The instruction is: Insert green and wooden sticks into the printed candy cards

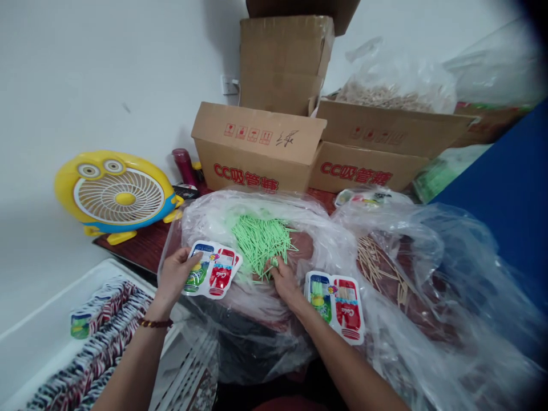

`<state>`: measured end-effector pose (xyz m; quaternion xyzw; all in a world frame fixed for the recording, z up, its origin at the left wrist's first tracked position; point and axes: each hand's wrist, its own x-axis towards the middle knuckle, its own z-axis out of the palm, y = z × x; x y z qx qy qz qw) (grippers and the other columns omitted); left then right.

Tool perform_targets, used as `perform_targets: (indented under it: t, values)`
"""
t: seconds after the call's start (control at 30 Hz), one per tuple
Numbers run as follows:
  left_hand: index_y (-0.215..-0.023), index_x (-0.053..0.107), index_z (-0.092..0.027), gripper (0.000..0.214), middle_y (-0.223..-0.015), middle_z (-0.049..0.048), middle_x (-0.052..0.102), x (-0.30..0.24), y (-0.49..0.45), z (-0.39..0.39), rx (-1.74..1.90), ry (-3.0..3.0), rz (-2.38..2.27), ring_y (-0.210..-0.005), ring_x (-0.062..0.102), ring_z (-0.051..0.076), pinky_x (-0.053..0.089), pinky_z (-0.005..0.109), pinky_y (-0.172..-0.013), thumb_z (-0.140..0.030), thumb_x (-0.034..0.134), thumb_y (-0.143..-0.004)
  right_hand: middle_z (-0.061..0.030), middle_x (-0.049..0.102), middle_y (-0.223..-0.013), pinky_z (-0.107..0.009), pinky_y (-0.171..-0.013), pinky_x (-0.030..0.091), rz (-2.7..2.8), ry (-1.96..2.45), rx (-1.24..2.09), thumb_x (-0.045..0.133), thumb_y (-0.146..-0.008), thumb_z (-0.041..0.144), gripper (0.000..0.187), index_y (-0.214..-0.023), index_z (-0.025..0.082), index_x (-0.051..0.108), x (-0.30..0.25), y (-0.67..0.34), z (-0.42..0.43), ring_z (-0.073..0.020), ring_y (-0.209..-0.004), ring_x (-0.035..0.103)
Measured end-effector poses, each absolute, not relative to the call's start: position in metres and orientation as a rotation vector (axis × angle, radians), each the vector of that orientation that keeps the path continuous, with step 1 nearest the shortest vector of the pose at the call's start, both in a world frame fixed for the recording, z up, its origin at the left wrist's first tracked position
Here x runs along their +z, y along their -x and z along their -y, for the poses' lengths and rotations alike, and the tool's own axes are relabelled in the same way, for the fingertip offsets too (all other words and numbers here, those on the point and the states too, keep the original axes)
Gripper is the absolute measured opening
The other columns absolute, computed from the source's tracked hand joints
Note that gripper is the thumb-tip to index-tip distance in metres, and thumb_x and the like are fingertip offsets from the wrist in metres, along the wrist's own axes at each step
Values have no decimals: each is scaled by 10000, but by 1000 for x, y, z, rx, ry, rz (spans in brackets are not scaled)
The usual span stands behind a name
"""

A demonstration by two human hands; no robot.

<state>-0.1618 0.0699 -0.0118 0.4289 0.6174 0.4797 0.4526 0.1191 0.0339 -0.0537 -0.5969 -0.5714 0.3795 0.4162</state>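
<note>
My left hand [175, 274] grips a printed twin-pocket packet [213, 270], green and red, by its left edge. My right hand [282, 279] reaches into a clear plastic bag [205, 214] and pinches a few green sticks [261, 240] at the edge of the pile. A second packet of the same kind [336, 305] lies just right of my right wrist on the plastic.
A white tray [51, 302] at the lower left holds several stacked packets [96, 337]. Another clear bag with tan sticks [381, 268] sits to the right. Cardboard boxes [257, 148] stand behind, a yellow fan [117, 194] at the left, a blue panel [509, 194] at the right.
</note>
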Motion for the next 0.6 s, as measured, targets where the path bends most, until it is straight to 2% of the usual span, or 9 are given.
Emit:
perform_targets:
  t: [0.17, 0.33, 0.5, 0.6]
  values:
    - [-752, 621, -172, 295, -605, -16, 652, 3, 158, -62, 1247, -1017, -1513, -466, 584, 154, 469, 249, -453, -383, 776, -615, -35, 688, -856, -317, -766, 502, 1028, 1277, 1137, 520, -827, 402, 211, -853, 209, 602, -38, -123, -41, -191, -818, 637]
    - [-811, 646, -185, 304, -639, -12, 691, 18, 150, -52, 1255, -1012, -1456, -507, 630, 181, 505, 275, -497, -370, 785, -615, -13, 681, -705, -365, -699, 554, 572, 867, 1421, 689, -719, 348, 242, -871, 204, 569, -13, -131, -54, -223, -768, 684]
    - [-826, 671, -173, 338, -640, 13, 710, 20, 133, -39, 1162, -968, -1401, -515, 650, 194, 522, 279, -491, -351, 819, -579, -9, 682, -689, -371, -703, 570, 527, 772, 1511, 728, -704, 297, 233, -853, 195, 581, -2, -132, -53, -224, -774, 699]
    - [-779, 661, -179, 291, -687, 18, 732, 15, 123, -31, 1065, -951, -1328, -537, 659, 184, 523, 268, -507, -366, 809, -611, -1, 682, -672, -370, -703, 568, 537, 807, 1494, 736, -691, 308, 249, -844, 188, 581, -4, -129, -51, -213, -723, 698]
